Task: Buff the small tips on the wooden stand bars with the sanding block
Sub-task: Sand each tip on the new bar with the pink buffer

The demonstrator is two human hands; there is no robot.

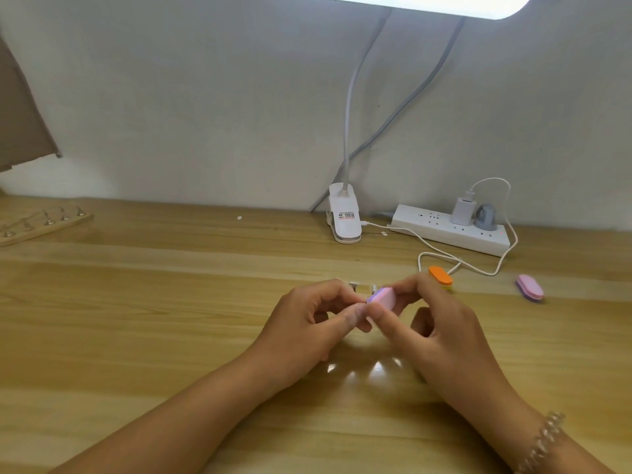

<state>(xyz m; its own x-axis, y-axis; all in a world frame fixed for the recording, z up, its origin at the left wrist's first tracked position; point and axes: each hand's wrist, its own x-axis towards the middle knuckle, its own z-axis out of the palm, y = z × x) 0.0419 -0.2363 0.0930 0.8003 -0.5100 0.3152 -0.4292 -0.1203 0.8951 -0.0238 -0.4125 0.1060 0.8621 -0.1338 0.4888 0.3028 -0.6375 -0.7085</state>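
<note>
Wooden desk (171, 302); small pink-and-purple oval sanding block (383, 297).

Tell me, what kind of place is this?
Probably a craft desk at home or in a small workshop: a wooden tabletop against a plain wall, a clip-on lamp beside a power strip, and a pink sanding block in the right hand.

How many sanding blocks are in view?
3. Held pink block in the right hand; orange block on the table just behind that hand; far pink block on the table farther right. The hands may hide others.
</note>
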